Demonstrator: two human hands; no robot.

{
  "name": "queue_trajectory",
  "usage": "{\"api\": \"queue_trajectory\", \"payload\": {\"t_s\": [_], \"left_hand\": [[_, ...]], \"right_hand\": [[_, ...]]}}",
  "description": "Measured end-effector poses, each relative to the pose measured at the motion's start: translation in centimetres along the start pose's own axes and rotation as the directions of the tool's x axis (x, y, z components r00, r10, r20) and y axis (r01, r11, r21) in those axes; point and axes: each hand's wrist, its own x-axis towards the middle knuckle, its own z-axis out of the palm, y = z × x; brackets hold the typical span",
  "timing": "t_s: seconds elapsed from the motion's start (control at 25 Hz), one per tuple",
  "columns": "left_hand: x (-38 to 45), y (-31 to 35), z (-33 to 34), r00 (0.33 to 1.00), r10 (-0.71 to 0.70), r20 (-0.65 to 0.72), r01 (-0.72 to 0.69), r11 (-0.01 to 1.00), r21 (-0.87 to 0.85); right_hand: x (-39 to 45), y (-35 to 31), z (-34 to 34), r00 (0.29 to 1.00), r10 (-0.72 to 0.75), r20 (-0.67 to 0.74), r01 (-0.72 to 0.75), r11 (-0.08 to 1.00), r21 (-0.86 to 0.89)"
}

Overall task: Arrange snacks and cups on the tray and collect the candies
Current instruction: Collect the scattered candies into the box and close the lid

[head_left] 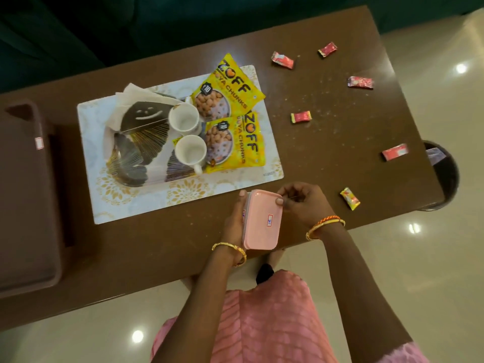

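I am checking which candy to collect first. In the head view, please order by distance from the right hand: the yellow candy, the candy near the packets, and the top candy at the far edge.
From the right hand:
1. Yellow candy, just to its right, near the table's front edge.
2. Candy near the packets, mid-table, beyond the hand.
3. Top candy, at the far edge.

A brown table (327, 132) stands on a glossy cream tiled floor (432, 271) reflecting ceiling lights. Dark green upholstery (131, 30) lies beyond it.
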Motion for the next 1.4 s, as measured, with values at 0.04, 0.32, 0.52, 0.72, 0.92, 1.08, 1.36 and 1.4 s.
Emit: {"api": "queue_trajectory", "payload": {"t_s": [0.04,0.32,0.52,0.72,0.92,1.08,1.36,1.4], "left_hand": [[0.5,-0.4,1.0,1.000,-0.005,0.017,0.005,1.000,-0.023],[3.4,-3.3,5.4,0.986,-0.086,0.145,0.112,0.977,-0.180],[4.2,-3.8,6.2,0.986,-0.086,0.139,0.110,0.979,-0.174],[5.4,-1.9,5.0,0.985,-0.058,0.161,0.103,0.952,-0.288],[5.6,0.2,3.7,0.976,-0.052,0.211,0.117,0.945,-0.306],[6.4,1.2,3.9,0.960,-0.075,0.270,0.143,0.960,-0.241],[7.7,1.5,3.9,0.957,-0.095,0.275,0.173,0.946,-0.273],[7.8,1.5,3.9,0.959,-0.096,0.268,0.170,0.947,-0.271]], "right_hand": [[0.3,0.2,-1.3,1.000,0.003,0.024,-0.003,1.000,0.011],[1.8,1.6,-6.5,0.986,0.015,0.164,-0.013,1.000,-0.013],[1.6,0.7,-8.1,0.959,0.062,0.275,0.001,0.974,-0.225],[-0.4,-0.6,-11.6,0.952,-0.260,-0.164,0.234,0.959,-0.161],[1.5,1.6,-8.0,0.665,-0.540,-0.516,0.347,0.835,-0.427],[2.9,7.0,-3.2,0.684,-0.654,-0.324,0.373,0.695,-0.615],[2.6,8.6,-2.1,0.750,-0.573,-0.331,0.302,0.741,-0.599],[2.4,8.6,-2.5,0.747,-0.534,-0.395,0.250,0.777,-0.578]]}}
